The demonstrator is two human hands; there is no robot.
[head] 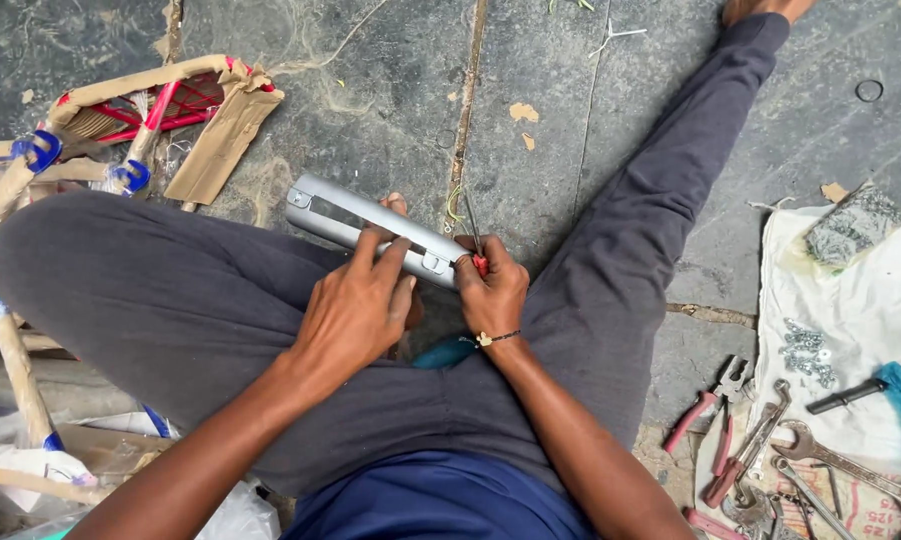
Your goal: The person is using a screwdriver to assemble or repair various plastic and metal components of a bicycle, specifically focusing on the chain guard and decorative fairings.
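A long grey metal bracket [342, 211] with a slot lies across my lap, above my crossed legs. My left hand [355, 310] rests on its middle, fingers pressing on it. My right hand [492, 290] grips the right end of the bracket together with a thin red-handled screwdriver [475, 240], whose shaft points up and away. A thin cord bracelet sits on my right wrist.
A paper-wrapped red frame [160, 100] with blue fittings lies at the upper left. On a white cloth [860, 320] at the right are red-handled pliers [710, 400], wrenches [840, 460], loose nuts [808, 352] and a grey block [852, 225]. The floor is dark stone slabs.
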